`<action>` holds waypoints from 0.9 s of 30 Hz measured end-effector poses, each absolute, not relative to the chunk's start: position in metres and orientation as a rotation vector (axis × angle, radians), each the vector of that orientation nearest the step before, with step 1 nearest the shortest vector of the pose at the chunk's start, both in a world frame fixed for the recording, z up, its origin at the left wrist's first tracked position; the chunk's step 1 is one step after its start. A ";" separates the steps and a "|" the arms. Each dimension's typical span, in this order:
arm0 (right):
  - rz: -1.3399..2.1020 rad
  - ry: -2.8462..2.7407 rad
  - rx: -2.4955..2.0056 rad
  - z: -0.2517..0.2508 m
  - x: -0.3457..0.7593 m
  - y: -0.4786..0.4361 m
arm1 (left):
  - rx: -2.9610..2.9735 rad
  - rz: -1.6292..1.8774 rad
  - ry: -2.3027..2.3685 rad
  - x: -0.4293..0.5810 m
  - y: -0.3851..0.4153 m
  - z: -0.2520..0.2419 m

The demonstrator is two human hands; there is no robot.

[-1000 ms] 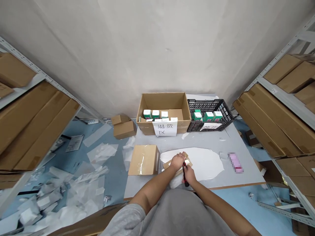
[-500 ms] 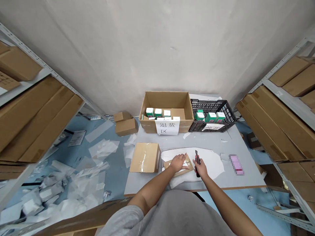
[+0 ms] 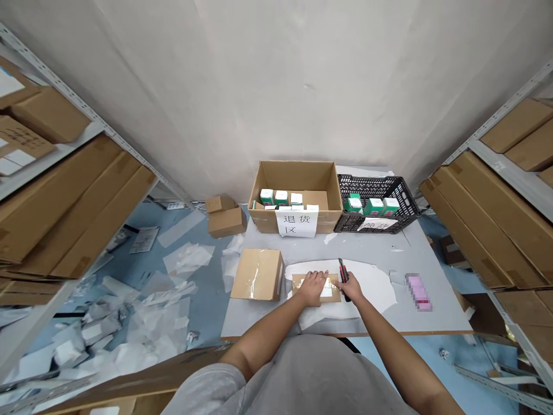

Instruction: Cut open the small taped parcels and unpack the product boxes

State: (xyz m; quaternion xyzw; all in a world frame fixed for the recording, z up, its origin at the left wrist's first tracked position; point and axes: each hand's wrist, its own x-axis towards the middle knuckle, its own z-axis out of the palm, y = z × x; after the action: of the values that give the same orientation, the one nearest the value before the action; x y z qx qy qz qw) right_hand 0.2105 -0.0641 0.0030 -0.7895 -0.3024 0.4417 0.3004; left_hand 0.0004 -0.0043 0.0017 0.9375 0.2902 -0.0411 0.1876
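My left hand [image 3: 313, 288] lies flat on a small flat cardboard parcel [image 3: 311, 282], which has shiny tape and a white label on top. My right hand [image 3: 351, 287] grips a red and black utility knife [image 3: 344, 279] just beside the parcel's right end. The blade's edge is hard to make out. Beneath the parcel spreads a white sheet of paper or foam [image 3: 369, 285]. To the left, a taped cardboard box [image 3: 258, 274] stands on the grey table [image 3: 367, 248], apart from both hands.
At the table's back stand an open cardboard box [image 3: 296, 178] holding several small white-and-green cartons and a black plastic crate [image 3: 375, 199] holding similar ones. A pixelated pink object [image 3: 418, 292] lies at the right. Shelves with flat cartons flank the table; white plastic scraps litter the floor.
My right hand has moved left toward the parcel, with the knife closer to it. The parcel now sits squarer under my left hand. The whole view has shifted slightly.
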 end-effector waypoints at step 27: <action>1.161 -0.648 -2.123 -0.010 0.208 -0.036 | 2.473 -0.046 0.890 0.035 0.010 -0.001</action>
State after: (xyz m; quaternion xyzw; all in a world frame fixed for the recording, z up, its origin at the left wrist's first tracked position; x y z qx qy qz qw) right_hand 0.2080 -0.0355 -0.0099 -0.8050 -0.2456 0.4402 0.3128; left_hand 0.0352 0.0103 -0.0008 0.9099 0.3276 -0.0169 0.2538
